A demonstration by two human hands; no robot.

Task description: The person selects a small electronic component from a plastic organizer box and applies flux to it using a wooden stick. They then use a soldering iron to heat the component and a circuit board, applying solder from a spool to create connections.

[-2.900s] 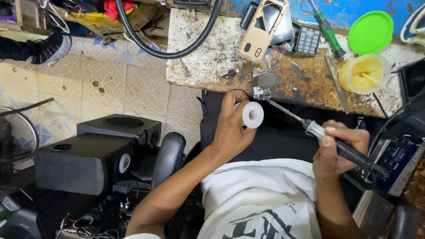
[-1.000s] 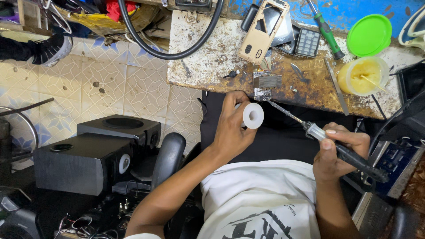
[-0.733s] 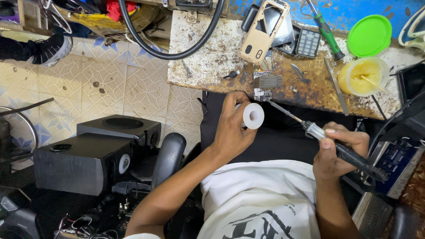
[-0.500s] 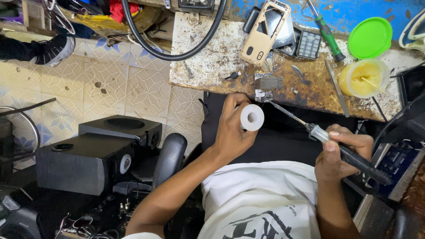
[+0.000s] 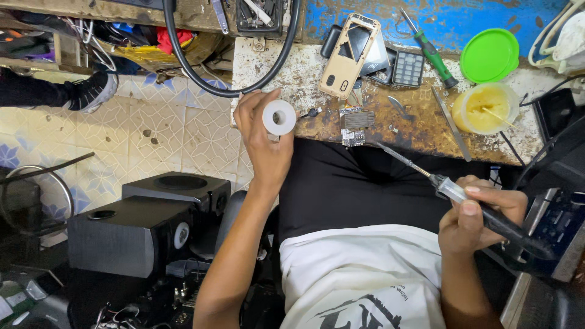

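Holding a white spool up at the table edge, the left hand pinches it with fingers closed round its rim, so the hole faces up. The right hand is wrapped tight on a soldering iron, tip pointing toward a small board but not touching it. The two hands are well apart. The board lies near the table edge, between spool and iron tip. Behind it sit a phone shell, a keypad, a screwdriver, a green lid and a yellow tub, maybe paste. Black speakers stand on the floor.
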